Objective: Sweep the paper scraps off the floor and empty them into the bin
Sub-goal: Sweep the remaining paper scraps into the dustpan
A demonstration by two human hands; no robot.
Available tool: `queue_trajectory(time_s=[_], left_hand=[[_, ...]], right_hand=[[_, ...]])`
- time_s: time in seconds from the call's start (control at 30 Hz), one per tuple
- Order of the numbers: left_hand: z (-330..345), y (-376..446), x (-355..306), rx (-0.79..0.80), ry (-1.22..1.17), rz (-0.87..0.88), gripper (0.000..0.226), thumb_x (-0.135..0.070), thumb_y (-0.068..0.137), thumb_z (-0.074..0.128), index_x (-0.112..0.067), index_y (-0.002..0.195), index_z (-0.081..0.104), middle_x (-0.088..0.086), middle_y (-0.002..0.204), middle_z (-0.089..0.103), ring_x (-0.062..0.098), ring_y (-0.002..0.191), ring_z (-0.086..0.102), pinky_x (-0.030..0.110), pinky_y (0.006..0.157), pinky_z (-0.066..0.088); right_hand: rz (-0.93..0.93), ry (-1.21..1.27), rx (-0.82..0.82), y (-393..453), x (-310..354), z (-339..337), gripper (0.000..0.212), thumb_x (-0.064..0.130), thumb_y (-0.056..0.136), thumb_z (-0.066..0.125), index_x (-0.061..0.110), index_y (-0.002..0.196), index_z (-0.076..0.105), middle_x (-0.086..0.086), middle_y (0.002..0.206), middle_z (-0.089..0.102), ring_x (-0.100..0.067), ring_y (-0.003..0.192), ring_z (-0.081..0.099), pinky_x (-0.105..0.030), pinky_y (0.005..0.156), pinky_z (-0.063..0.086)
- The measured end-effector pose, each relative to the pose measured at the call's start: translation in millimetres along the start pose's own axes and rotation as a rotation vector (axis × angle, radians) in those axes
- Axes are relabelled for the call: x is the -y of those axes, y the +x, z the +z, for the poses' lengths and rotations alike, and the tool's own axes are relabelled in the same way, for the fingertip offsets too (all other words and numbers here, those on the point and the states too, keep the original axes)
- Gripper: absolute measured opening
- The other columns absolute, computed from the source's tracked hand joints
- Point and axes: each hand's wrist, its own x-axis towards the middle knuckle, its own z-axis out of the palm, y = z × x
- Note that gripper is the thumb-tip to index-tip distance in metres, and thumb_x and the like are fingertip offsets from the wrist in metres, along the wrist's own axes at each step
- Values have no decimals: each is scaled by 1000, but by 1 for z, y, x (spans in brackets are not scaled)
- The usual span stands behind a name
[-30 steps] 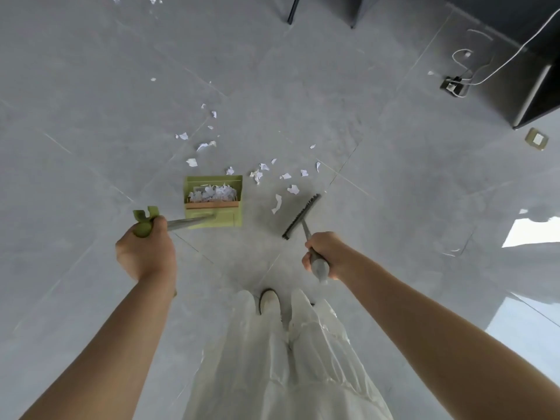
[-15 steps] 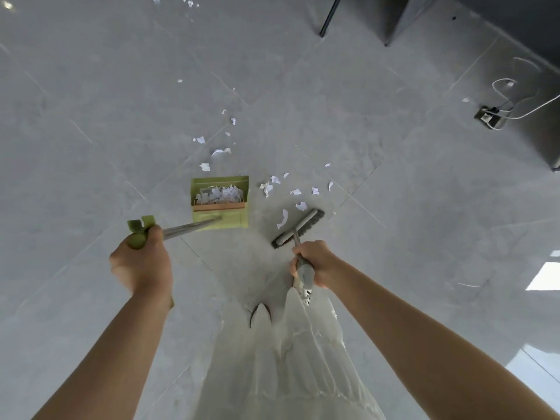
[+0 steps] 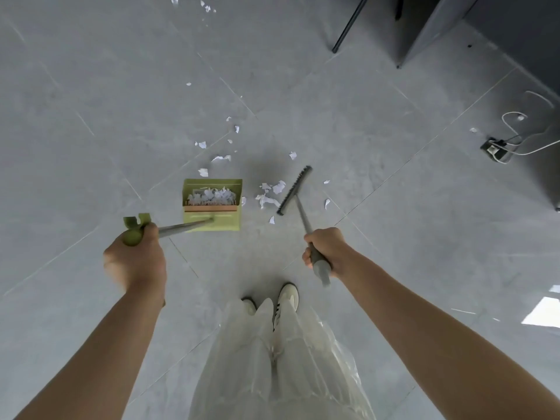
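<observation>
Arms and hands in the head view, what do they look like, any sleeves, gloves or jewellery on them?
Both forearms are bare right to the bottom edge of the frame: no sleeves show. The left hand and right hand wear no gloves, and no watch, bracelet or ring is visible on either wrist or on the fingers in view.

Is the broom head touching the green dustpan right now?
Apart. The head view shows the broom head right of the dustpan, with bare floor and a scrap cluster between them.
</observation>
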Motion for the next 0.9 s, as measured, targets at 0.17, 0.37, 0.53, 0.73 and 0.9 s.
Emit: queue_trajectory(time_s=[0.17, 0.37, 0.53, 0.73, 0.9], left_hand=[[8, -2, -9, -1, 0, 11, 40, -48, 80, 62, -17, 59, 48, 11, 64, 59, 30, 59, 57, 41, 58, 50], [13, -2, -8, 25, -30, -29, 40, -50, 74, 63, -17, 58, 47, 12, 62, 56, 28, 57, 52, 39, 55, 45], [16, -5, -5, 35, -44, -34, 42, -52, 71, 63, -14, 59, 48, 13, 62, 54, 27, 56, 50, 37, 55, 43], [21, -6, -1, 49, -45, -31, 48, -55, 68, 62, -9, 62, 53, 15, 62, 57, 28, 56, 52, 39, 56, 44], [23, -10, -5, 40, -26, -10, 46, -55, 70, 61, -10, 61, 53, 20, 65, 60, 29, 56, 54, 39, 56, 46]], right_hand=[[-78, -192, -192, 14, 19, -21, 2, 1, 89, 45, 2, 88, 46, -15, 97, 49, -21, 51, 47, -26, 48, 44], [-122, -479, -352, 43, 33, -69, 12, 2, 85, 49, -2, 94, 56, -20, 93, 57, -29, 59, 60, -40, 68, 58], [-68, -707, -349, 57, 35, -86, 12, 6, 83, 51, -2, 92, 54, -20, 86, 57, -35, 77, 67, -43, 78, 58], [-61, -776, -186, 53, 47, -72, 2, 1, 91, 49, 0, 92, 47, -24, 94, 55, -27, 57, 56, -28, 45, 46], [-62, -797, -106, 42, 55, -69, 12, 1, 92, 50, -4, 103, 50, -20, 73, 56, -25, 48, 54, -30, 47, 45]])
